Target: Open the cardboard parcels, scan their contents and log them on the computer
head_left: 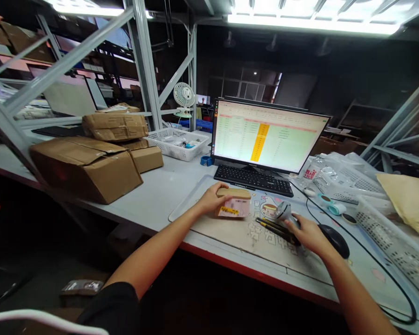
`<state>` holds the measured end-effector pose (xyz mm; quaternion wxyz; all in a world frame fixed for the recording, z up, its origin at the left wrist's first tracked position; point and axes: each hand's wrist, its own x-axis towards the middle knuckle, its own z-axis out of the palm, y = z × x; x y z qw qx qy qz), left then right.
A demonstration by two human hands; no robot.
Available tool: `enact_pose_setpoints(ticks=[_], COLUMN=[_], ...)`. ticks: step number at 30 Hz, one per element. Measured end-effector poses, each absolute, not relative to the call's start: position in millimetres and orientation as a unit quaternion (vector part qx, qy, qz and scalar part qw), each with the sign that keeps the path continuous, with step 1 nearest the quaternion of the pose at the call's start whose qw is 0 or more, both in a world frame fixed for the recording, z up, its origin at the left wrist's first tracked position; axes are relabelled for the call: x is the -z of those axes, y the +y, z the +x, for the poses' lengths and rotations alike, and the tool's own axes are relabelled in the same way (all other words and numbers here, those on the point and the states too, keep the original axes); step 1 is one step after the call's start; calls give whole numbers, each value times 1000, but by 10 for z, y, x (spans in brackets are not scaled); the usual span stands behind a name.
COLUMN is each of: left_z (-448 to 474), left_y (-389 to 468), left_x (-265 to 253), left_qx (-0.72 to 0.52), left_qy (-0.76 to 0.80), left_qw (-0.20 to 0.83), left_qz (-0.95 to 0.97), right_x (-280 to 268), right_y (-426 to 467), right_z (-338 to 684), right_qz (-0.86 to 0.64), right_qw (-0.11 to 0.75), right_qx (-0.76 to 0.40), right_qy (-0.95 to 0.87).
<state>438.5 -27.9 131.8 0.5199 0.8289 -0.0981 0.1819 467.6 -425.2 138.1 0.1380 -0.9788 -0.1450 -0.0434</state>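
My left hand [212, 199] is closed on the left end of a small cardboard box [240, 204], whose near side carries a label with a barcode and a yellow strip. The box is over the desk mat [212, 231], just in front of the keyboard [254, 178]. My right hand [305, 232] is wrapped round the handle of a grey barcode scanner [283, 211], its head pointing left towards the box. Dark pens or cutters with yellow parts [274, 227] lie on the mat beside that hand. A black mouse [335, 239] sits just right of my right hand.
A monitor [265, 139] stands behind the keyboard. Brown cartons [87, 167] are stacked on the left. A white basket [176, 143] and a small fan [184, 95] stand at the back. On the right are tape rolls [337, 209], a cable and a perforated basket [394, 237].
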Motion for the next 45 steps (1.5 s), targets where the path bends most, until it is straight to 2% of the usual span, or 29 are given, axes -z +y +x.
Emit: enact_pose_setpoints(ticks=[3,8,11,15,20,24,29,36,45], left_z=[4300,4314,4550,5101,5784,6012,5969,5860,5815], left_y=[-200,10,144,205,55,-97,-133,-153,-270], left_x=[-1329,-1359,-1371,-1373,-1312,-1129,-901,-920,-983], left_qx=[-175,-131,-148,-196,-232,-256,-237,-200,-173], left_qy=[-147,-185,-145,-26,56,106,87,86,93], left_qw=[493,495,500,422,352,290,227,169,157], left_qz=[839,839,841,885,905,916,940,961,968], right_x=[-1131,-1006,-969,-717,-349,-264,-323,-383,-401], right_y=[-4363,-4669,-5189,-5890,-6110,-6074,-6056,-5986,-6034], right_z=[4785,4867,5037,5249,5232,5188,5153,5137,5003], right_qz=[-986,-981,-971,-949,-935,-935,-941,-938,-942], right_qw=[116,137,129,126,195,192,182,193,180], right_qx=[56,91,182,281,280,265,256,260,259], right_qy=[-107,-104,-83,-69,-96,-138,-128,-126,-120])
